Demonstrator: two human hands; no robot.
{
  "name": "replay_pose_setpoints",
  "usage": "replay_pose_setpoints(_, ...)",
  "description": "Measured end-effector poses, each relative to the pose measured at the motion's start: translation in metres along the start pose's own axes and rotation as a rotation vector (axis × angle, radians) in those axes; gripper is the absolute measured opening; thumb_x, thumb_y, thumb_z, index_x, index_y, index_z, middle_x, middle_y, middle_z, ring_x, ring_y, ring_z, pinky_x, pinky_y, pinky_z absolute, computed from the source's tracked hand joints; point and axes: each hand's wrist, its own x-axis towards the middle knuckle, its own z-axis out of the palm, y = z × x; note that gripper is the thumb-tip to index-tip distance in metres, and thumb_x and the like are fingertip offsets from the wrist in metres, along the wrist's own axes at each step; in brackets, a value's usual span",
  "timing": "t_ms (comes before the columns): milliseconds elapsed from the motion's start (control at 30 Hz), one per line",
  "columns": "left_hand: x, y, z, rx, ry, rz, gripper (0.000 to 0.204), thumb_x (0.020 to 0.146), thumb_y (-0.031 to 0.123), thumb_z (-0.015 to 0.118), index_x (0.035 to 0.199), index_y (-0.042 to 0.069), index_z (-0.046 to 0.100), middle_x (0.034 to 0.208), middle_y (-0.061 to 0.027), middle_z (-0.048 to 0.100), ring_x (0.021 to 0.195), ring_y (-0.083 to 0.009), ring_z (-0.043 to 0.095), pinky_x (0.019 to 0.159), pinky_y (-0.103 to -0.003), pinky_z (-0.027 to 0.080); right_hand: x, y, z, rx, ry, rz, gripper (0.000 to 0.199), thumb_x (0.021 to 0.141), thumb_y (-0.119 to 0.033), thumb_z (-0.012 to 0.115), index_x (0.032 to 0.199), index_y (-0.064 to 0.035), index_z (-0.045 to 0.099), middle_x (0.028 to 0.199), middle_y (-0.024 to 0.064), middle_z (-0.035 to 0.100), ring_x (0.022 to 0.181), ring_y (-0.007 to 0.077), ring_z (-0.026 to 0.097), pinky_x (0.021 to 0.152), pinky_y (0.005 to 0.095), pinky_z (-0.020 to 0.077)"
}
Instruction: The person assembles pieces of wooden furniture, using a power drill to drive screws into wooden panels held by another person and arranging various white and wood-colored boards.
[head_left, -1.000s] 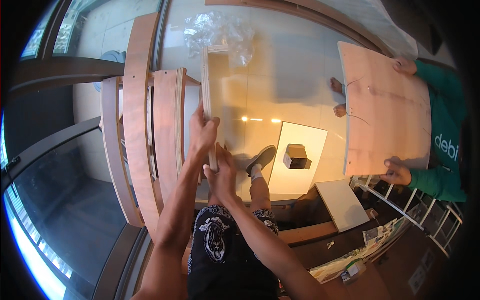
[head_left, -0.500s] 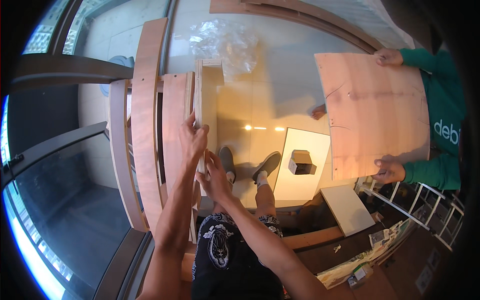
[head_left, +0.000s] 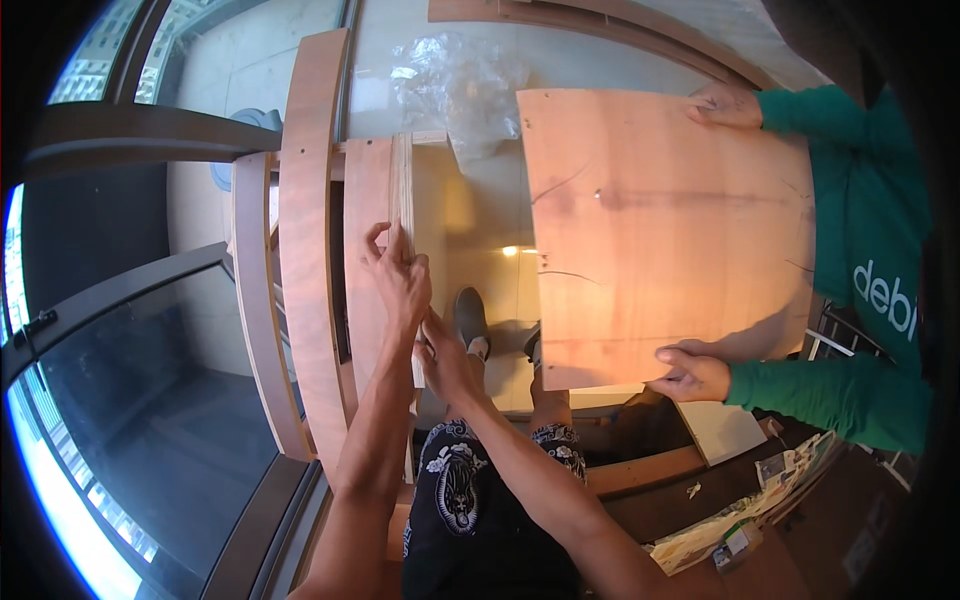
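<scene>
The right hand (head_left: 447,358) grips the lower edge of an upright plywood panel (head_left: 402,200) and the left hand (head_left: 398,272) closes on it higher, beside curved wooden boards (head_left: 310,250) standing at the window. The panel seems not yet placed. Farther away, another person carries a big flat board (head_left: 670,230)

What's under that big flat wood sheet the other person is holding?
Below the wood sheet only bits of pale floor show around its edges, plus crinkled clear plastic at its top left corner. Whatever lies directly beneath the sheet is covered.
</scene>
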Motion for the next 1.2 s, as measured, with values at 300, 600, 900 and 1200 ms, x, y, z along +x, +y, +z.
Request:
replay_pose_setpoints(300,-0.044,-0.013,-0.025,0.310,-0.069,0.030,0.068,0.084,0.016,0.069,0.148,0.006,0.047,0.139,-0.0177,0.046,0.128,-0.0421,0.041,0.112,-0.058,0.029,-0.050,-0.054,0.011,-0.177,0.053,0.213,0.066,0.091,-0.014,0.066,0.149,0.0032,0.040,0.133,0.0322,0.055,0.123,0.0482,0.054,0.106,0.0475,0.0453)
replay_pose_setpoints(600,-0.077,-0.044,-0.067,0.359,-0.200,0.351,0.061,0.087,0.021,0.073,0.140,0.000,0.052,0.145,-0.0188,0.053,0.128,-0.0398,0.049,0.110,-0.046,0.037,-0.257,-0.008,-0.095,-0.064,-0.077,0.434,0.057,0.090,-0.027,0.076,0.136,0.0002,0.055,0.109,0.0195,0.073,0.096,0.0262,0.073,0.087,0.0380,0.0576)
replay_pose_setpoints(900,-0.115,-0.099,-0.044,0.149,-0.475,0.179,0.073,0.081,0.020,0.076,0.145,0.000,0.048,0.139,-0.0249,0.053,0.125,-0.0406,0.051,0.109,-0.048,0.038,-0.473,0.016,-0.116,0.146,0.547,0.554,0.036,0.093,-0.029,0.074,0.114,-0.0003,0.068,0.095,0.0094,0.073,0.087,0.0177,0.069,0.083,0.0330,0.0550)
replay_pose_setpoints(1200,-0.088,-0.054,-0.123,0.727,-0.585,0.874,0.084,0.094,0.015,0.060,0.164,0.027,0.016,0.162,-0.0274,0.023,0.142,-0.0546,0.027,0.113,-0.064,0.031,-0.540,-0.079,-0.111,0.102,1.170,0.452,0.016,0.089,-0.015,0.075,0.095,-0.0028,0.066,0.085,0.0119,0.067,0.077,0.0223,0.068,0.069,0.0348,0.0531)
